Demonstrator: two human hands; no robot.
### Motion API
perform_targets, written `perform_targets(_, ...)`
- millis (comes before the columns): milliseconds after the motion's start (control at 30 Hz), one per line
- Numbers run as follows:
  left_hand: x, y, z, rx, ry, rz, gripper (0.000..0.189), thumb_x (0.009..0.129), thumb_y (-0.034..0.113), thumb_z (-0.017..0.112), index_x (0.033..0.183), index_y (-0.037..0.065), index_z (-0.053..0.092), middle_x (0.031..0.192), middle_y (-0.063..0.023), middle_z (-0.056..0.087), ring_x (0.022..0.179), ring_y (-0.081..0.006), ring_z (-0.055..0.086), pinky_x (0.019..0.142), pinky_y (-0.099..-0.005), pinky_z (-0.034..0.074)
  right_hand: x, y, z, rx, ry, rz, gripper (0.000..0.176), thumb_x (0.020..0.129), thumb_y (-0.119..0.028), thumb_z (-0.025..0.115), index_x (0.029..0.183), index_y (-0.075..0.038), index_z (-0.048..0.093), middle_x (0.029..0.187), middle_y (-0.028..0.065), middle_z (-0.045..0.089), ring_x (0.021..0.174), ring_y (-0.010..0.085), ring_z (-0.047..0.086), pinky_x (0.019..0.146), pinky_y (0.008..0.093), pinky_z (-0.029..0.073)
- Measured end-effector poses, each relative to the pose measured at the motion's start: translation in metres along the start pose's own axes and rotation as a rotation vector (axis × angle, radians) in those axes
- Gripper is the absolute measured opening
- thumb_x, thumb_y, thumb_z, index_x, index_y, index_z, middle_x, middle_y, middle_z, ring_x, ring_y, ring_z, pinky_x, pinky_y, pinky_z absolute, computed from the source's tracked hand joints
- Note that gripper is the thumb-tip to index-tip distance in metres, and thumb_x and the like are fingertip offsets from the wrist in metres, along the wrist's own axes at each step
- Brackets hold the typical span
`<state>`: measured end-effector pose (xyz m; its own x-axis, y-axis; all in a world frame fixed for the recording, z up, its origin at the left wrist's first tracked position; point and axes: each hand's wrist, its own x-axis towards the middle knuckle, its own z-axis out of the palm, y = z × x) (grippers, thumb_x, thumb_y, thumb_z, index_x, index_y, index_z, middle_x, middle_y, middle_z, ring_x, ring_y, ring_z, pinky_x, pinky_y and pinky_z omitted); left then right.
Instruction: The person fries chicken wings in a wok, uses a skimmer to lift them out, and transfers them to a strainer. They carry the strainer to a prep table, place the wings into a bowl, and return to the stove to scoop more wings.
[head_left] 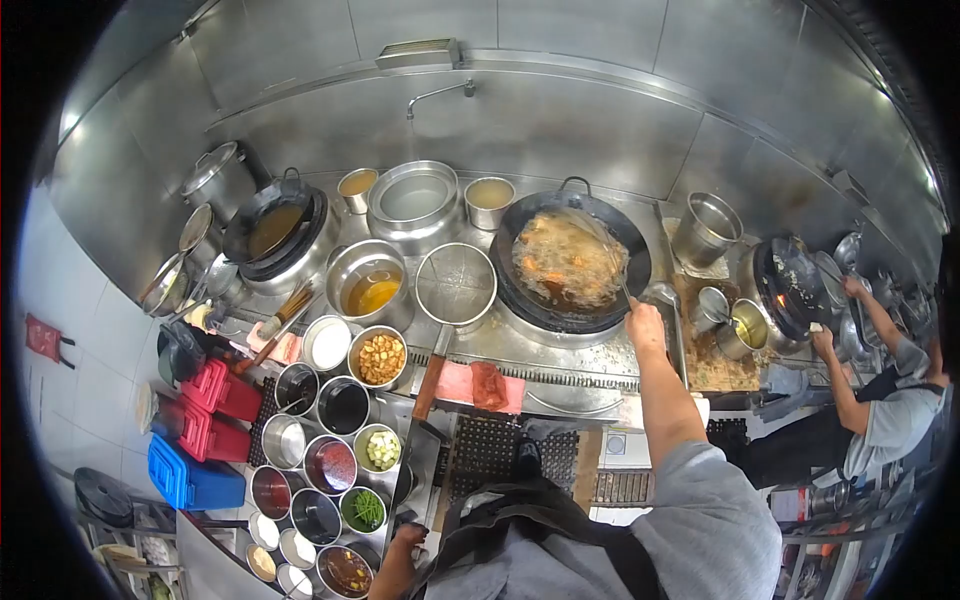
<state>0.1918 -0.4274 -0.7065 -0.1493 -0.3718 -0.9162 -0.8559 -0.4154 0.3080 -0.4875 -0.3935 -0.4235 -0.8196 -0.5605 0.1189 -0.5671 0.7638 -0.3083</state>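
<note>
Clamped shut around the near end of a long utensil handle (612, 270) is the right hand (645, 325), which is held just off the near right rim of the wok (520, 218). From the grip, the handle is seen to run up and to the left across the wok. Its working end is blurred and is lost in the food (560, 265), so its shape cannot be told.

The food is spread over the middle of the wok in bubbling oil, ahead and to the left of the grip, and is reached only through the utensil. It is already coloured golden to orange-brown, so the frying is judged to be well along. Nothing has been lifted out yet. The strainer (456, 283), set just left of the wok, is seen empty, so draining is judged to be left to do.

Further left of the wok a pot of oil (368, 285) is stood, and nearer than that a bowl of fried cubes (380, 357). A red cloth (487, 385) is laid on the ledge in front of the wok.

The left hand (400, 560) is lowered well away from the wok, beside the seasoning bowls (330, 465); whether it is closed on anything cannot be told. To the right of the wok a co-worker (880, 400) is occupied at another burner.
</note>
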Motion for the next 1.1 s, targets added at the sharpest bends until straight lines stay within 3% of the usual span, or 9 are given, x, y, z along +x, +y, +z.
perform_targets(267,0.078,0.018,0.026,0.11,0.09,0.088,0.026,0.087,0.032,0.05,0.089,0.011,0.064,0.075,-0.0055,0.063,0.06,-0.0173,0.06,0.052,-0.0373,0.049,-0.025,0.04,0.009,-0.152,-0.067,-0.168,0.04,0.078,-0.011,0.052,0.118,-0.011,0.057,0.1,0.0218,0.06,0.086,0.0382,0.061,0.078,0.0445,0.05)
perform_targets(333,0.076,0.019,0.05,0.278,0.234,0.071,0.03,0.089,0.037,0.046,0.088,0.013,0.064,0.07,-0.0052,0.062,0.055,-0.0165,0.058,0.05,-0.038,0.048,-0.037,0.046,0.003,-0.111,-0.042,-0.2,0.042,0.076,-0.01,0.055,0.118,-0.01,0.058,0.098,0.0218,0.06,0.085,0.0381,0.06,0.076,0.0444,0.05)
perform_targets(367,0.071,0.021,0.093,0.593,0.559,-0.014,0.032,0.091,0.039,0.044,0.088,0.013,0.063,0.067,-0.005,0.061,0.052,-0.016,0.057,0.05,-0.0383,0.048,-0.04,0.043,-0.004,-0.113,-0.039,-0.197,0.042,0.076,-0.01,0.055,0.118,-0.01,0.058,0.098,0.0218,0.06,0.085,0.0381,0.06,0.076,0.0444,0.05)
perform_targets(467,0.059,0.01,0.033,-0.084,-0.06,-0.097,0.03,0.089,0.039,0.049,0.092,0.014,0.064,0.074,-0.0069,0.066,0.055,-0.0181,0.06,0.056,-0.037,0.051,-0.043,0.043,-0.013,-0.013,0.042,-0.181,0.04,0.075,-0.009,0.056,0.116,-0.009,0.059,0.099,0.0219,0.06,0.085,0.0384,0.06,0.076,0.0446,0.049)
perform_targets(633,0.039,0.031,0.016,0.013,-0.047,-0.061,0.024,0.08,0.023,0.059,0.096,0.007,0.066,0.088,-0.0074,0.066,0.075,-0.0175,0.064,0.055,-0.0353,0.051,-0.026,0.051,0.007,-0.063,0.107,-0.097,0.043,0.08,-0.013,0.052,0.123,-0.012,0.052,0.094,0.0206,0.06,0.082,0.0373,0.062,0.073,0.0462,0.051)
perform_targets(700,0.004,0.053,-0.001,0.169,-0.013,0.169,0.028,0.079,0.024,0.06,0.101,0.008,0.066,0.086,-0.0076,0.065,0.078,-0.016,0.063,0.056,-0.0322,0.051,-0.028,0.043,0.018,-0.057,0.088,-0.078,0.041,0.08,-0.012,0.053,0.122,-0.012,0.054,0.096,0.021,0.059,0.083,0.0376,0.061,0.074,0.0456,0.051)
perform_targets(967,0.028,0.003,-0.002,0.193,-0.056,0.08,0.026,0.079,0.023,0.057,0.1,0.01,0.065,0.085,-0.0083,0.065,0.081,-0.017,0.064,0.058,-0.0337,0.052,-0.069,0.011,0.052,0.106,0.023,-0.038,0.04,0.082,-0.022,0.06,0.118,-0.008,0.054,0.097,0.0215,0.059,0.089,0.039,0.06,0.076,0.0449,0.05)
perform_targets(1000,0.032,-0.007,-0.005,0.218,-0.08,0.061,0.025,0.079,0.023,0.057,0.098,0.01,0.065,0.085,-0.0086,0.065,0.081,-0.0175,0.064,0.058,-0.0344,0.052,-0.079,0.031,0.064,0.196,0.251,-0.097,0.036,0.08,-0.024,0.064,0.109,-0.002,0.059,0.101,0.0217,0.059,0.092,0.0382,0.058,0.08,0.042,0.048)
perform_targets(1100,0.047,-0.044,-0.005,0.335,-0.229,0.024,0.023,0.078,0.023,0.056,0.094,0.009,0.065,0.085,-0.0093,0.066,0.082,-0.0188,0.065,0.059,-0.0368,0.052,-0.13,0.088,0.046,0.257,0.465,0.062,0.025,0.081,-0.014,0.063,0.098,0.004,0.062,0.102,0.0212,0.06,0.094,0.0373,0.057,0.084,0.041,0.045)
